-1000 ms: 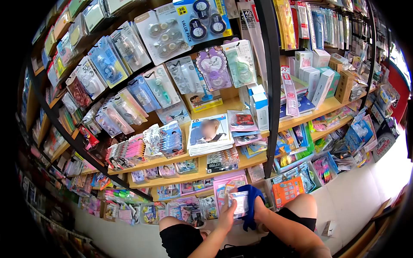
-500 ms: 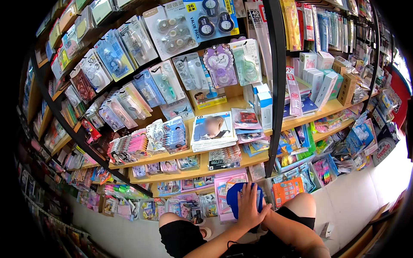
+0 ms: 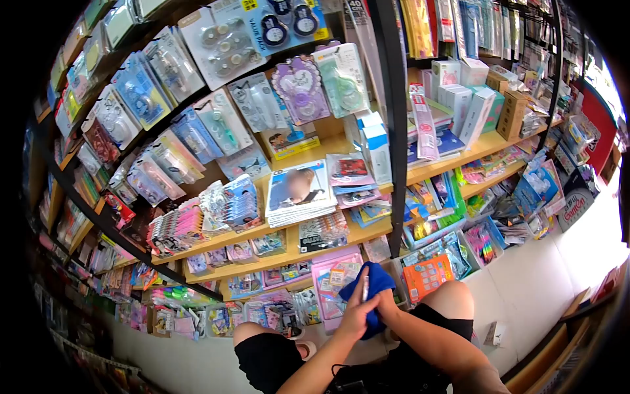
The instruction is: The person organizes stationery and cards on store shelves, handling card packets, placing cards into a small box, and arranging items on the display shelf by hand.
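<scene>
Your left hand (image 3: 355,318) is closed on a slim packet (image 3: 365,285), which you hold upright, its narrow edge showing, against the blue cloth (image 3: 377,284). Your right hand (image 3: 388,306) is just beside it and has hold of the blue cloth, with folds covering much of its fingers. The cloth bunches around the packet and hangs down behind your left hand. The two hands are close together, above the floor (image 3: 525,305) and between your knees, in front of the low shelves.

Just beyond the cloth, to its left in the view, is a pink tray (image 3: 317,270) with small packets in it. To the right of the cloth, an orange pack (image 3: 428,278) lies in a bin, and another bin farther right holds bright pens (image 3: 482,244). On the wooden shelf (image 3: 252,231) above the tray is a stack of paper sleeves (image 3: 298,193), with a pile of small packs (image 3: 351,176) to its right and an upright blue and white box (image 3: 376,148) behind. Carded goods hang in rows higher up. A small white box (image 3: 495,333) is on the floor to the right of your knee, well apart from both hands.
</scene>
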Demonstrator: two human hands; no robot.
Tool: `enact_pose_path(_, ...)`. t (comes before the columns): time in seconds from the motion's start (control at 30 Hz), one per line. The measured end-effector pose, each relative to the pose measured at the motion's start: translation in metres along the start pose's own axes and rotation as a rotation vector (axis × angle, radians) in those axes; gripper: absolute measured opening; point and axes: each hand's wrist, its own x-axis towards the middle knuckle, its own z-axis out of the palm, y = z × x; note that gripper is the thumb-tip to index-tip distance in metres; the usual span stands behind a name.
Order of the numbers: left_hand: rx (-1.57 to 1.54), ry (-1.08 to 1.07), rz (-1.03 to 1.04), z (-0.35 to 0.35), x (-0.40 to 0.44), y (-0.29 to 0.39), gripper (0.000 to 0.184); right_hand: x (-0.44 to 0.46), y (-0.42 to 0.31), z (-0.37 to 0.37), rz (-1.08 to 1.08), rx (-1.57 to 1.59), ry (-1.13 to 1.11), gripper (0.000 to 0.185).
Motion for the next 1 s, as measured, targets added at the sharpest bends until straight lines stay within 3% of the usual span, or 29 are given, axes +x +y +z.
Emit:
enact_pose_path(0.03, -0.05, -0.036, -0.017, -0.003, -0.001, 0.005, 0.061, 0.019, 0.01, -0.007, 0.153, 0.287, 0.027, 0.019)
enact_pose_path(0.1, -0.199, -0.045, -0.094, -0.013, -0.005, 0.014, 0.06, 0.018, 0.007, -0.008, -0.146, -0.311, 0.044, 0.01)
enact_pose_path(0.13, -0.221, -0.08, -0.07, -0.021, -0.006, 0.014, 0.053, 0.013, -0.008, 0.0, -0.097, -0.25, -0.003, 0.008)
enact_pose_path(0.27, -0.38, 0.029, -0.147, -0.047, -0.009, 0.012, 0.035, 0.028, -0.004, -0.01, -0.405, -0.901, -0.115, 0.008)
enact_pose_path(0.37, -0.361, 0.069, -0.163, -0.05, -0.008, 0.015, 0.034, 0.021, 0.005, -0.01, -0.273, -0.427, -0.032, 0.006)
enact_pose_path(0.47, -0.089, 0.218, -0.175, -0.041, -0.01, 0.02, 0.033, 0.01, -0.023, 0.006, -0.379, -0.334, -0.1, 0.004)
enact_pose_path(0.57, 0.069, 0.178, -0.105, -0.055, -0.009, 0.011, 0.032, 0.008, -0.037, 0.012, -0.248, -0.164, -0.038, 0.005)
enact_pose_path(0.6, 0.027, 0.179, -0.068, -0.062, -0.007, 0.009, 0.032, 0.013, -0.04, 0.009, -0.419, -0.452, -0.051, 0.004)
enact_pose_path(0.7, -0.069, 0.18, 0.001, -0.071, -0.005, 0.018, 0.031, -0.007, -0.104, 0.029, -0.437, -1.564, -0.151, 0.006)
enact_pose_path(0.77, -0.095, 0.186, -0.003, -0.057, -0.01, 0.035, 0.031, 0.003, -0.072, 0.01, -0.605, -1.318, -0.042, 0.013)
enact_pose_path(0.83, -0.061, 0.216, 0.019, -0.058, -0.007, 0.03, 0.031, -0.002, -0.069, 0.02, -0.708, -1.307, 0.059, 0.015)
enact_pose_path(0.9, -0.092, 0.254, 0.015, -0.047, -0.001, 0.015, 0.035, -0.018, -0.068, 0.048, -0.57, -1.738, 0.083, 0.021)
enact_pose_path(0.93, 0.022, 0.184, 0.07, -0.036, 0.001, -0.003, 0.047, -0.019, -0.06, 0.043, -0.6, -1.597, 0.042, 0.021)
enact_pose_path(1.0, 0.095, 0.251, 0.068, -0.028, 0.003, -0.025, 0.05, -0.015, -0.014, 0.016, -0.652, -1.311, -0.033, 0.023)
